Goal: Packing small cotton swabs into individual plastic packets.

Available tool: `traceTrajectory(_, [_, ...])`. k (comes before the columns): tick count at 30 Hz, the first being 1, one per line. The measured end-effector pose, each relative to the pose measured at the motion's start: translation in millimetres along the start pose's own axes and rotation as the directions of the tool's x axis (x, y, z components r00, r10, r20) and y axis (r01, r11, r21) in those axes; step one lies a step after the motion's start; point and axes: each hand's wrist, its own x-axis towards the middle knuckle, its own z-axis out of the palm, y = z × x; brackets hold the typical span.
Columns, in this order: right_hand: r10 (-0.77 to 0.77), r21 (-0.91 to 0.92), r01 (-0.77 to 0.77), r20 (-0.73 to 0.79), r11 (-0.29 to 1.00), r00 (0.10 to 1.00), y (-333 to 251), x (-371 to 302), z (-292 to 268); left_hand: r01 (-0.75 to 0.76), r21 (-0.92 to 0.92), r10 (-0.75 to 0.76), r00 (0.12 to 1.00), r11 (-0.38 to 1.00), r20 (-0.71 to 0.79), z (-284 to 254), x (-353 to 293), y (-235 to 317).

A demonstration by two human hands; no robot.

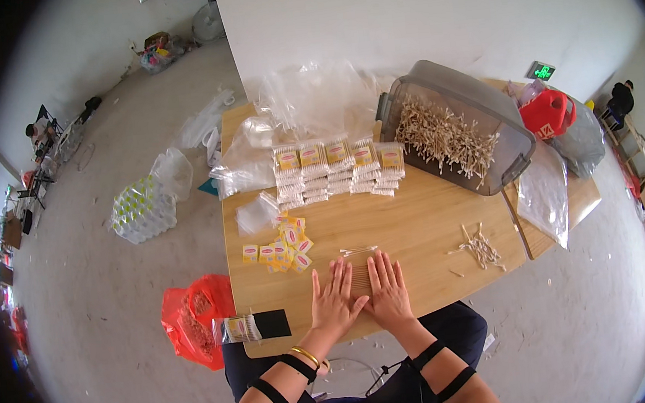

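Observation:
My left hand [334, 302] and my right hand [388, 294] lie flat on the wooden table, fingers stretched forward and thumbs nearly meeting. Between them shows a row of thin brown lines [360, 281], seemingly cotton swab sticks side by side; the palms hide part of it. Just beyond my fingertips a few cotton swabs [359, 250] lie crosswise. Several yellow and white cards [284, 247] are scattered left of my left hand. Off to the right of my right hand rests a loose heap of cotton swabs [480, 249].
Packed swab bags [320, 172] are stacked at the back, by clear plastic bags [313, 99]. A grey tub [512, 135] of swabs lies tipped at back right, near a red jug [545, 114]. One swab pack [240, 329] sits at the left edge, beside a red bag [194, 316].

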Motion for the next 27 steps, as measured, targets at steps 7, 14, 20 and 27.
traceTrajectory(7, [0.025,0.054,-0.024,-0.027,0.998,0.999,3.9,3.3,-8.5,-0.007,0.069,0.008,1.000,0.998,-0.024,-9.7,35.9,1.5])
traceTrajectory(14, [0.004,0.169,0.019,-0.137,0.985,0.991,23.2,34.9,-19.6,-0.043,0.137,0.047,0.999,0.990,-0.024,-1.4,38.8,-2.5])
traceTrajectory(20, [0.016,0.193,0.008,-0.124,0.981,0.992,27.8,37.4,-24.7,-0.093,0.200,0.097,0.995,0.975,-0.010,-2.2,25.0,-1.8])
traceTrajectory(27, [0.014,0.215,0.025,-0.179,0.976,0.984,32.8,16.2,-30.1,-0.102,0.156,0.091,0.993,0.982,0.075,-6.9,22.0,4.9])
